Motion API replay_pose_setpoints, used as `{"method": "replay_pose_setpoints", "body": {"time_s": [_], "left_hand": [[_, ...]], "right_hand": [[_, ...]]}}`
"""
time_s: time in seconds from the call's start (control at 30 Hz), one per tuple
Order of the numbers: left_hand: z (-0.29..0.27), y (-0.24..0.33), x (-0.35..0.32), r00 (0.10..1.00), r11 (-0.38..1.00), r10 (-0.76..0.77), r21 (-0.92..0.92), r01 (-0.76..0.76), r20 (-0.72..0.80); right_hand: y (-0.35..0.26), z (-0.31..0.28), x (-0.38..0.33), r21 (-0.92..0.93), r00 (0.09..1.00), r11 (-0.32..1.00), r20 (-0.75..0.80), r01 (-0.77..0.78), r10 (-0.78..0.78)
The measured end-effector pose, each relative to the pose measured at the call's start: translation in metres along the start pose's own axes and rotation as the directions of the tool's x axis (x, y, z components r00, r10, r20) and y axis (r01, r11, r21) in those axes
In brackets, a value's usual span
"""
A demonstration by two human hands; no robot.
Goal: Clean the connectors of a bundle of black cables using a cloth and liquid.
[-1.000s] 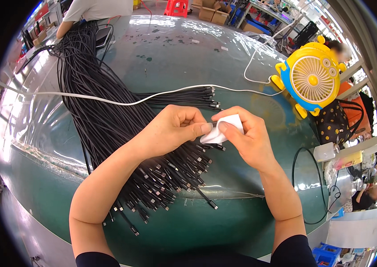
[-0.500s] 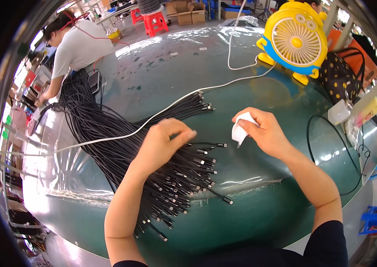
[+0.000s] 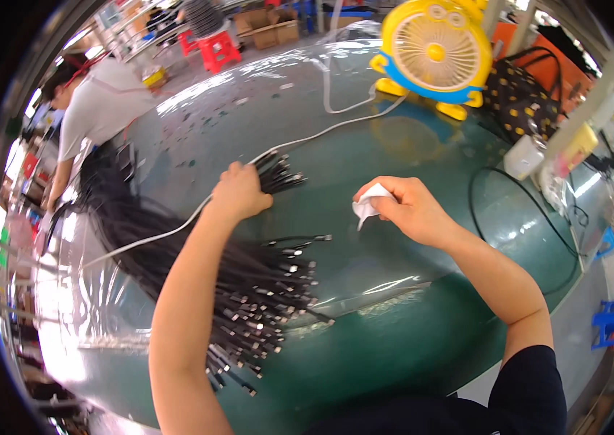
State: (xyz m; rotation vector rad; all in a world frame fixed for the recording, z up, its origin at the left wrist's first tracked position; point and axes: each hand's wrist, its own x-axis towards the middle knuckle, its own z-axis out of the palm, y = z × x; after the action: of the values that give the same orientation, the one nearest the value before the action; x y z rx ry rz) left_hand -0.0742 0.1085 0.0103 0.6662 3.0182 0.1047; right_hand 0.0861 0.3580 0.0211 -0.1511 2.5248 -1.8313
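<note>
At about nine o'clock a co-worker in a grey top stands at the far edge of the green worktop, where the black cables trail off in one long sheaf. Their many metal-tipped ends fan out toward six o'clock, too many to count, probably spread so single ends can be picked out. The left hand sits near the centre, its grip clenched on a small bundle of cable ends pointing to one o'clock, apparently lifted apart from the rest. One white cable runs under that hand. At three o'clock from it, the right hand pinches one crumpled white cloth, likely for wiping. One yellow fan stands at twelve o'clock, a dotted black bag beside it.
</note>
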Motion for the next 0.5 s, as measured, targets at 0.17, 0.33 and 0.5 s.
{"method": "replay_pose_setpoints", "body": {"time_s": [0.17, 0.33, 0.5], "left_hand": [[0.010, -0.038, 0.007, 0.998, 0.994, 0.060, -0.090, -0.058, 0.022], [0.002, -0.022, 0.002, 1.000, 1.000, 0.022, 0.008, -0.022, 0.010], [0.006, -0.027, 0.006, 0.999, 0.991, 0.024, -0.134, -0.017, 0.049]], "right_hand": [[0.007, -0.053, -0.023, 0.001, 0.955, 1.000, -0.295, 0.020, -0.019], [0.022, -0.172, -0.065, -0.281, 0.644, 0.959, -0.739, -0.028, -0.197], [0.045, -0.268, -0.102, -0.251, 0.372, 0.949, -0.913, -0.190, -0.167]]}}
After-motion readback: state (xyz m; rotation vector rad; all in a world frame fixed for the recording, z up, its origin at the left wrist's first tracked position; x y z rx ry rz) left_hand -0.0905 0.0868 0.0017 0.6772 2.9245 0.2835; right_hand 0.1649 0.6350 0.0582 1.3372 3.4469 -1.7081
